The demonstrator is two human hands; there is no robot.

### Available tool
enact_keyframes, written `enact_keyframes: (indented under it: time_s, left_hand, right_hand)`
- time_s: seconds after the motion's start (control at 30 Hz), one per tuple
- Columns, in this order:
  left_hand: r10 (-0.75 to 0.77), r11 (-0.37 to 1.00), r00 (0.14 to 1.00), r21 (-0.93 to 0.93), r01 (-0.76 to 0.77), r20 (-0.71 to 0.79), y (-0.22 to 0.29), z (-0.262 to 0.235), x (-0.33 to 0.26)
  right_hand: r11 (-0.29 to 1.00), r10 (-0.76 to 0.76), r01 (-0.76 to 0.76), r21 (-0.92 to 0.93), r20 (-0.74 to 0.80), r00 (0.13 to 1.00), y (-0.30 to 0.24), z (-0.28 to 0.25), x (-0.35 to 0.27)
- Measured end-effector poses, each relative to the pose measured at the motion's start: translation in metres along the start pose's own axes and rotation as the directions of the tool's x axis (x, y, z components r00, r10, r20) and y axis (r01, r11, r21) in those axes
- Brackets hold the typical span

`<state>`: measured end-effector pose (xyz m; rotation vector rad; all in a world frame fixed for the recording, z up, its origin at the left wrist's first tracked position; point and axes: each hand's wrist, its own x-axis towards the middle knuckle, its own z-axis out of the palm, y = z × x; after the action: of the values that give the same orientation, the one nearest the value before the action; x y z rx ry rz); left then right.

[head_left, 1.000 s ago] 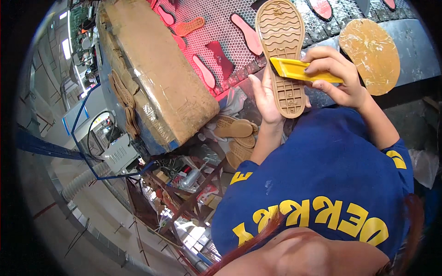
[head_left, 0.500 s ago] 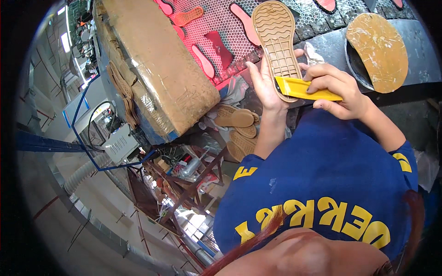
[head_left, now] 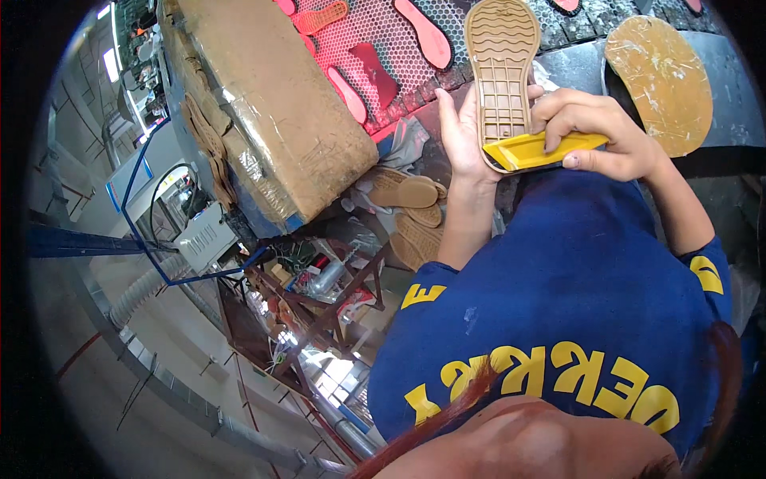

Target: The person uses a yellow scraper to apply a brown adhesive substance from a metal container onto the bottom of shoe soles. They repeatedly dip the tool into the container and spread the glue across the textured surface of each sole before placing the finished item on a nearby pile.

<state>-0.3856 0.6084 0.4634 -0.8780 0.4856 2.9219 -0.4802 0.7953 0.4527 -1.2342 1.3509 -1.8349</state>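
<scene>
A tan shoe sole [head_left: 503, 56] stands lengthwise before me, its wavy and gridded side turned up. My left hand [head_left: 463, 145] holds it from beneath, thumb pointing up along the left edge. My right hand [head_left: 614, 132] is closed round a yellow utility knife [head_left: 546, 152] with a dark tip. The knife lies across the heel end of the sole, tip toward the left edge. Its blade is too small to make out. The left fingers are mostly hidden behind the sole.
Pink insoles [head_left: 424, 33] lie on a red-lit mesh conveyor [head_left: 399, 64] beyond. A taped cardboard box [head_left: 295, 112] stands at left, with more tan soles [head_left: 403, 189] below it. A rounded brown board [head_left: 662, 88] rests at right on a metal edge.
The sole and both hands have shifted slightly right in the view. The knife has tilted, its right end now higher than its tip, still across the heel.
</scene>
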Motion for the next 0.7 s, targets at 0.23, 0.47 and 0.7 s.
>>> enact_keyframes:
  time_s: [0.23, 0.47, 0.7]
  left_hand:
    - [-0.114, 0.99, 0.992, 0.077, 0.118, -0.05, -0.003, 0.002, 0.0]
    - [-0.182, 0.956, 0.983, 0.236, 0.172, 0.019, -0.01, 0.011, -0.012]
    - [-0.247, 0.893, 0.963, 0.411, 0.184, 0.106, -0.018, 0.012, -0.024]
  right_hand:
    - [0.94, 0.09, -0.125, 0.318, 0.122, 0.988, 0.009, -0.014, 0.011]
    - [0.868, 0.057, -0.172, 0.466, 0.251, 0.966, 0.019, -0.023, 0.016]
    - [0.962, -0.014, -0.074, 0.264, 0.315, 0.949, 0.003, -0.033, 0.018]
